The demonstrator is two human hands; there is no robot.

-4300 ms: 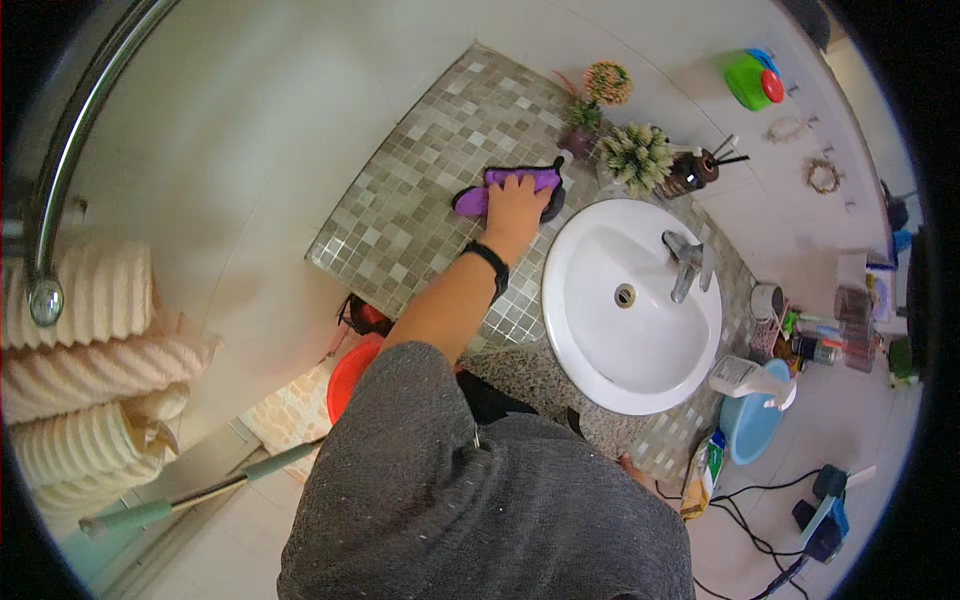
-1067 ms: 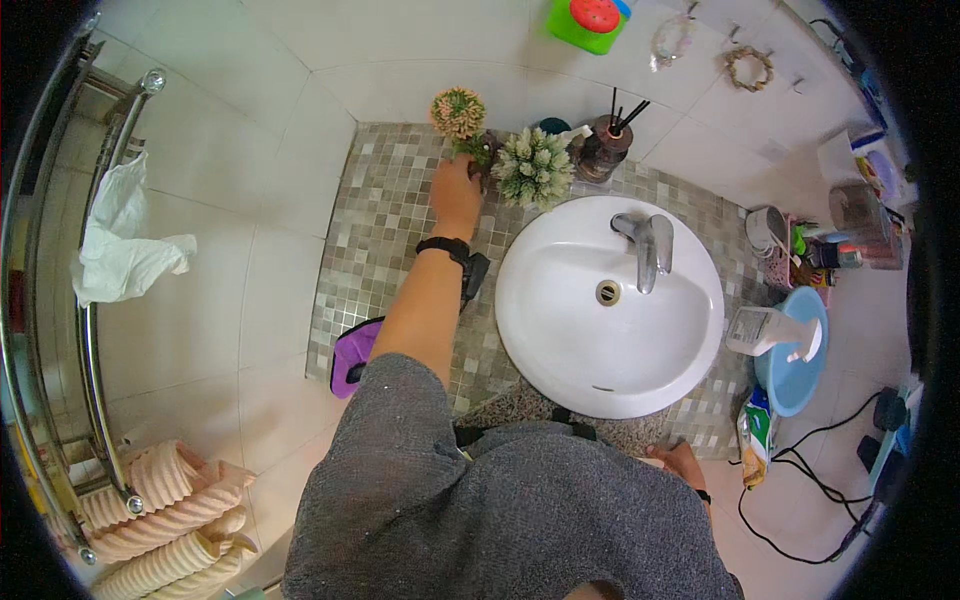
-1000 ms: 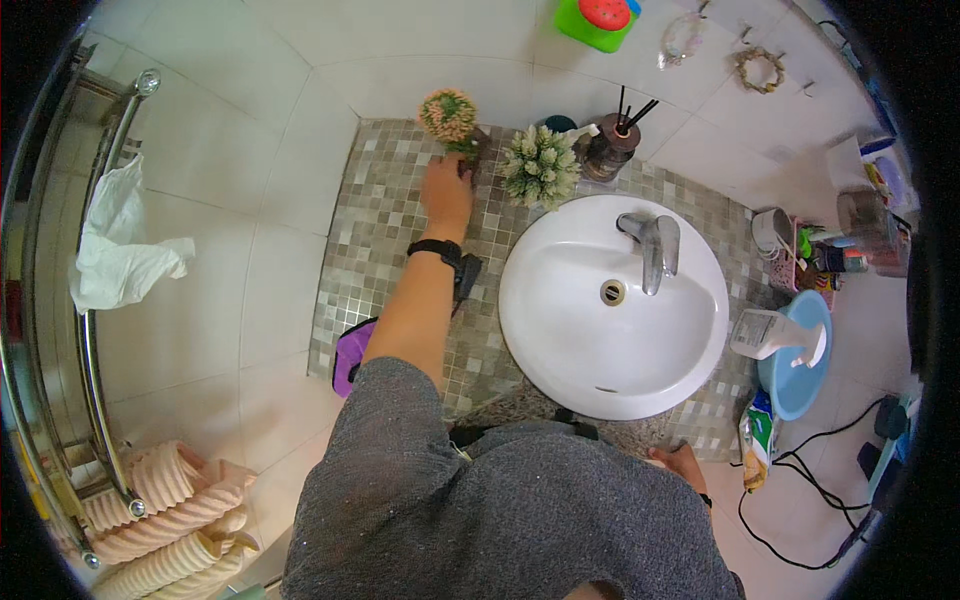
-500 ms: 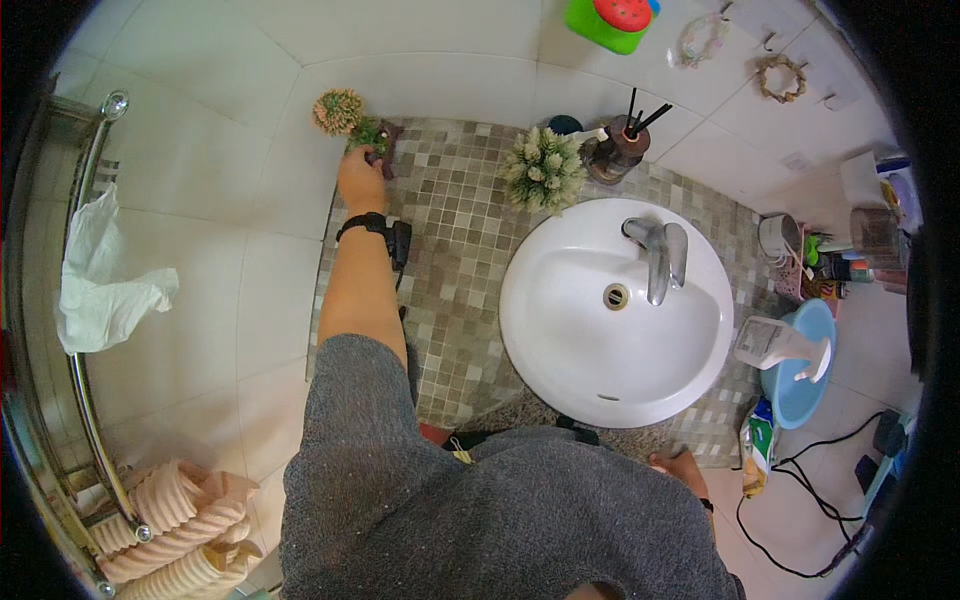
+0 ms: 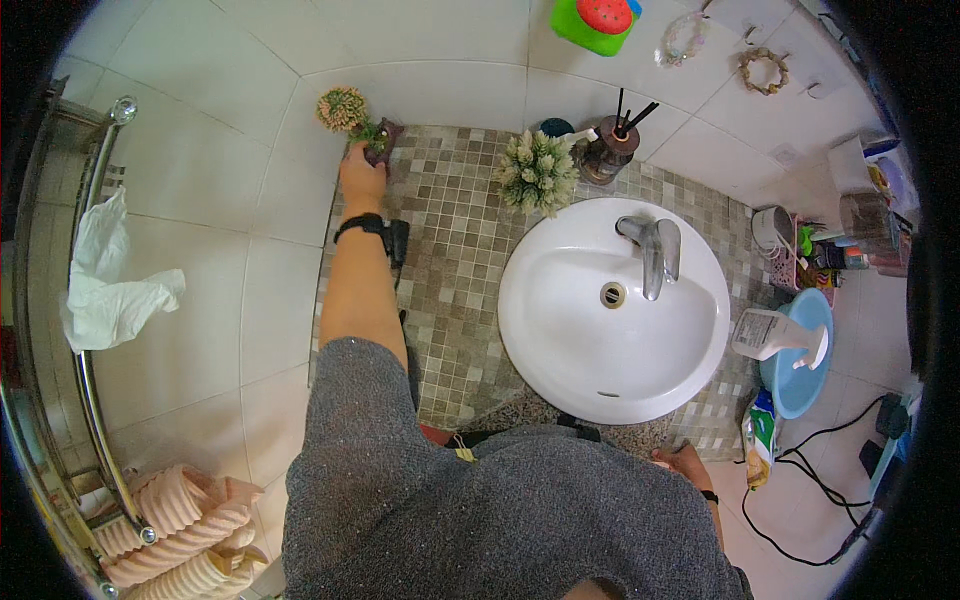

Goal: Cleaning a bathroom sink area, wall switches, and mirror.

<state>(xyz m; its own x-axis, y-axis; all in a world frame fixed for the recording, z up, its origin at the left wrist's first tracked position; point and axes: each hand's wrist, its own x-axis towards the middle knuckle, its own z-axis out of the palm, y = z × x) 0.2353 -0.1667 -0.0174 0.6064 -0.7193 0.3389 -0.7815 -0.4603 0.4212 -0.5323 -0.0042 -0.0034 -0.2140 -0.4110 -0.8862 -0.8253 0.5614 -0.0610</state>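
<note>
My left hand reaches to the far left corner of the counter. Its fingers are bent round the near side of a small dark pot. Out of this pot grows an artificial plant with a round yellow-orange head and green leaves, leaning toward the wall. A black band with a dark block sits on my left wrist. At the counter's front edge, right of the sink, is my right hand. My grey shirt covers part of it, and its fingers do not show well enough to read.
A white oval sink with a chrome faucet is set into the mosaic-tiled counter. Behind it stand a pale green plant and a reed diffuser. A spray bottle and blue basin are at right.
The whole view has shifted slightly. My left hand stays at the dark pot, and more of the pot's far side shows past my fingers. My right hand stays at the counter edge.
</note>
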